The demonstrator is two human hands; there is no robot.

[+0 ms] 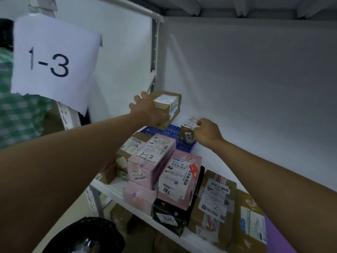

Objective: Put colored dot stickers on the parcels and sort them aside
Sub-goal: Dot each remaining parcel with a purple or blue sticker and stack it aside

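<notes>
My left hand [145, 110] grips a brown cardboard parcel [168, 103] with a white label, held up at the back of the shelf. My right hand [206, 131] grips a small brown box [187, 132] that stands on a blue perforated crate [171, 129]. In front of them pink parcels [151, 159] [180, 174] are stacked, some with small purple dot stickers. A black parcel [169, 216] lies under the pink ones. Brown parcels [213, 205] with labels lie at the right front.
The white shelf board [116, 190] carries all the parcels; a white back wall closes it. A paper sign "1-3" [52, 61] hangs at the left. A black-lined bin [87, 236] stands below left. A person in a green checked shirt [16, 114] is at the left edge.
</notes>
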